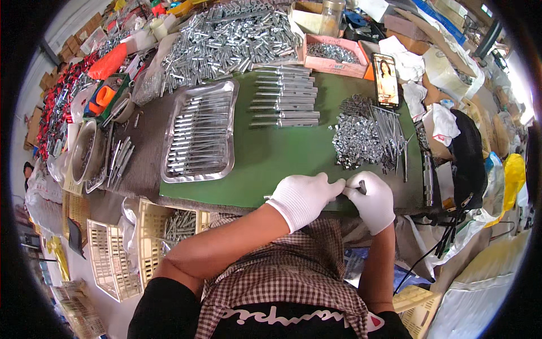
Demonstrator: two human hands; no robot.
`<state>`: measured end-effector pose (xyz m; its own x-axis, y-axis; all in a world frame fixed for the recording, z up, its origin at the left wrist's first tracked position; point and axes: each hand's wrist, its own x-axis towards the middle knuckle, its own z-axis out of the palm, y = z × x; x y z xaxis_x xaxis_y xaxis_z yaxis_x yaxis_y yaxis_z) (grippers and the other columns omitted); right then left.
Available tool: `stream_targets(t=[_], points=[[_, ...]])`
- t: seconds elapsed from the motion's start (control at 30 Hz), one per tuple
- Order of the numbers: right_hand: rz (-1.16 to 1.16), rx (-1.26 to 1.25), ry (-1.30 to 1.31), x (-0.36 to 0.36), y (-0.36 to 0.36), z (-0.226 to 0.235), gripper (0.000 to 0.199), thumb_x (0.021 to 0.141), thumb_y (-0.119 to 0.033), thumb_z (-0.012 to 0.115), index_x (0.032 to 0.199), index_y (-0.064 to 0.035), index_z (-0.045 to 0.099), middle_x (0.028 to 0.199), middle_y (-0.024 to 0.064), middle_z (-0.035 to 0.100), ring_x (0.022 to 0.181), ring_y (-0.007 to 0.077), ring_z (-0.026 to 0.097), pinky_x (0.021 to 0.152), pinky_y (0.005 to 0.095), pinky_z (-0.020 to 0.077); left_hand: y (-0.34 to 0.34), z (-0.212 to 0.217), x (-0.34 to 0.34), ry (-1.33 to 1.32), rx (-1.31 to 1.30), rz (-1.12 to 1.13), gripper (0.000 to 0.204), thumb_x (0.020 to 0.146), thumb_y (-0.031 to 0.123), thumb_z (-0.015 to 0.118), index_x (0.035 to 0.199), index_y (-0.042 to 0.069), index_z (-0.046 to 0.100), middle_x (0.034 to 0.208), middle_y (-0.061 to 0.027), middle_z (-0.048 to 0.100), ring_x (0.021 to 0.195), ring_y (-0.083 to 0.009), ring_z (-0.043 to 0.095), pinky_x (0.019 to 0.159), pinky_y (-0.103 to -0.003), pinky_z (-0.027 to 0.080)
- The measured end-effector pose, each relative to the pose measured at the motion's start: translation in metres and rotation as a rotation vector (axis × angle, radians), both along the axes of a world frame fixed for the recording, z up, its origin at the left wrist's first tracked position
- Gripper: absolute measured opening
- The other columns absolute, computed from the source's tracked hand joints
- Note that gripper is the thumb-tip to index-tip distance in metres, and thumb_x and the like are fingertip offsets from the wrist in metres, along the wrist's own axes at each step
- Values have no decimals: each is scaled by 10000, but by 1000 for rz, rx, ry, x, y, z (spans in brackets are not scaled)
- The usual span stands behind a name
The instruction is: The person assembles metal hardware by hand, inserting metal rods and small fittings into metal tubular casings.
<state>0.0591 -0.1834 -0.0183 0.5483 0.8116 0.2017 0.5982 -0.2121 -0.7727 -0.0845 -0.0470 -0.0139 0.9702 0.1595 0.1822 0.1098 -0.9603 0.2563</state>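
Both hands wear white knit gloves and meet at the near edge of the green mat (271, 152). My left hand (305, 199) is closed round a metal rod-like piece; only its end (267, 197) pokes out by the wrist. My right hand (372, 199) is pinched against the left fingertips. A short grey metal piece (362, 185) sticks up between its fingers, its kind unclear. Beyond the hands lies a heap of small shiny metal parts (357, 138), with thin metal rods (389, 135) beside it. A row of silver cylindrical tools with thin shafts (296, 101) lies farther off.
A metal tray (230, 148) of slender metal rods stands at left. A large pile of metal parts (237, 42) covers the back. A pink box (336, 68) of small parts and a lit phone (385, 79) stand at back right. Plastic crates (113, 265) sit below the table's left edge.
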Motion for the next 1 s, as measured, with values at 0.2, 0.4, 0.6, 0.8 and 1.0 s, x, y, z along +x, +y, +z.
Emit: stream_targets(t=[0.2, 0.4, 0.6, 0.8, 1.0], points=[[3, 52, 133, 10, -8, 8, 279, 732, -56, 780, 947, -43, 602, 858, 5, 586, 680, 89, 524, 618, 244, 432, 1, 15, 3, 178, -28, -3, 358, 927, 231, 538, 1284, 202, 551, 785, -122, 587, 632, -301, 659, 567, -422, 543], [32, 866, 1276, -4, 33, -1, 493, 1034, -451, 326, 738, -79, 457, 571, -4, 360, 431, 89, 277, 391, 256, 214, 1, 16, 3, 227, -32, -15, 370, 919, 214, 539, 1289, 208, 535, 772, -121, 583, 616, -306, 657, 553, -420, 546], [101, 986, 1264, -7, 40, -10, 494, 1022, -413, 352, 646, -95, 393, 524, -9, 295, 415, 103, 245, 387, 279, 189, 0, 13, 2, 193, 2, -11, 309, 917, 211, 541, 1225, 193, 555, 734, -100, 562, 585, -286, 652, 510, -404, 540], [-43, 860, 958, -15, 42, -16, 465, 1012, -332, 346, 612, -96, 359, 521, 1, 311, 426, 102, 251, 408, 280, 187, 0, 14, 7, 166, 20, -43, 208, 899, 189, 557, 1092, 114, 574, 750, -93, 573, 595, -261, 660, 510, -391, 541], [-27, 894, 817, -11, 35, -19, 501, 1002, -334, 329, 555, -109, 324, 494, -12, 297, 422, 107, 271, 422, 289, 189, -18, 15, 28, 99, 131, 23, 110, 853, 160, 593, 836, 52, 583, 712, -85, 619, 638, -259, 691, 539, -372, 555]])
